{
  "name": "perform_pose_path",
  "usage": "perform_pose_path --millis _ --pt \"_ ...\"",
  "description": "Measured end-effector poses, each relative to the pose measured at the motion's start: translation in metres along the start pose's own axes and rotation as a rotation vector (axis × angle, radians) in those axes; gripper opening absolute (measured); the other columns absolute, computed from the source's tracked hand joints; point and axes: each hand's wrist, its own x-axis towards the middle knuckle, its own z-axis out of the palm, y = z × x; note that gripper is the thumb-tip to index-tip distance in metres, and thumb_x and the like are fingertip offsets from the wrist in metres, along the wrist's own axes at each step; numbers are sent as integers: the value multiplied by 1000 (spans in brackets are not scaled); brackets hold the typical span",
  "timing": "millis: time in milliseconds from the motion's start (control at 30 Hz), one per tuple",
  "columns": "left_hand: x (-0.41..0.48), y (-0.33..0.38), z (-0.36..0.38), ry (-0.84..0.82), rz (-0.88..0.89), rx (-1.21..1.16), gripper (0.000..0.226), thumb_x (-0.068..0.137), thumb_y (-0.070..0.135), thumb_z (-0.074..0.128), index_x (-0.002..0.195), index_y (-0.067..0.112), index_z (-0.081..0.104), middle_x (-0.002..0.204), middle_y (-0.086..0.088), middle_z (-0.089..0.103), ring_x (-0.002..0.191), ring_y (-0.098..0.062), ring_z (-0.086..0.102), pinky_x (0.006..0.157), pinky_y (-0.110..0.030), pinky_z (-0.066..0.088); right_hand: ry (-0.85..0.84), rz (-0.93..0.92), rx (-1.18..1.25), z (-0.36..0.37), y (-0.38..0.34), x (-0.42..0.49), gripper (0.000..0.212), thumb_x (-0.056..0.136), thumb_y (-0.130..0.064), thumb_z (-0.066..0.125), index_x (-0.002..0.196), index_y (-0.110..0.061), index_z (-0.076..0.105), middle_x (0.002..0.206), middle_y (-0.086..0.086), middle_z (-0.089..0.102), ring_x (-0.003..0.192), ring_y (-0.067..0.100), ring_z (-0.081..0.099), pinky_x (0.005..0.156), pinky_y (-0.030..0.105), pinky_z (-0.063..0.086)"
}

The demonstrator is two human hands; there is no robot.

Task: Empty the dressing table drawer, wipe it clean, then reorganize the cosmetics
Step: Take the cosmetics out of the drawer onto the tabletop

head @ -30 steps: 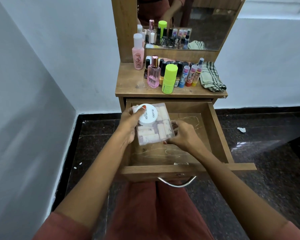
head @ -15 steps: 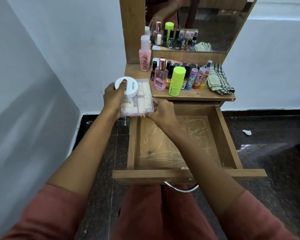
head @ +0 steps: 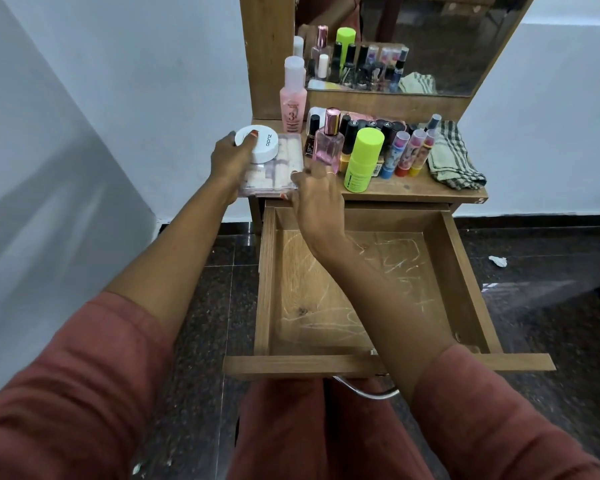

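Box and jar have gone up and left since the earlier frame, out from over the drawer (head: 267,289) to the left end of the surface (head: 413,188), at about 10 o'clock from the drawer.

- Left hand (head: 231,161) is wrapped round the far-left side of the clear plastic box (head: 274,171), thumb pressed on the white round jar (head: 262,145) riding on its lid.
- Right hand (head: 317,199) pinches the box's near-right corner.
- Cannot tell whether the box is down on the wood yet; its near-left part looks to hang past the edge.
- Drawer open, nothing left in it, its floor streaked pale and not yet wiped.

Risks, as I judge them:
- Jar only sits on the lid. Lift the thumb while the box is tilted and it slides off, floor-bound.
- Let go with the box overhanging and it may tip off the corner.
- Crowding at 3 o'clock of the box: nail polish bottle (head: 312,136) and pink perfume bottle (head: 328,143) stand just beside it. A push rightward, or the right hand's knuckles, could topple the glass into the neon green bottle (head: 362,161).
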Motion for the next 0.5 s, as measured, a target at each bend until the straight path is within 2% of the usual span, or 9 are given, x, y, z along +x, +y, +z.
perform_pose_path --millis 100,167,333,433,500 --pt "6 1 3 -21 17 73 46 93 34 46 133 12 46 134 -6 52 119 -22 51 97 -30 46 23 -14 -58 4 -1 5 21 90 -3 53 109 0 61 124 15 50 109 28 51 84 36 51" --pt "8 1 4 -40 21 107 50 94 34 44 138 11 39 140 -7 47 124 -23 47 103 -34 43 29 -20 -75 5 -1 8 21 89 0 53 108 1 62 121 15 51 107 28 51 81 34 51" --pt "11 0 5 -63 21 166 55 95 36 41 143 13 27 147 -6 38 129 -23 42 107 -34 39 21 -20 -88 6 -2 9 24 89 -1 53 112 0 59 123 14 48 111 27 48 84 33 48" --pt "7 -4 4 -64 20 180 51 95 37 40 140 14 36 143 -7 44 125 -23 47 101 -33 44 26 -41 -53 4 0 6 24 88 -1 54 112 1 59 124 15 48 114 28 46 88 35 49" --pt "2 -6 3 8 53 151 46 95 35 41 132 9 46 138 -8 50 123 -23 49 100 -33 44 52 -50 26 3 1 1 25 89 -3 54 113 3 59 124 18 50 114 31 48 89 39 50"
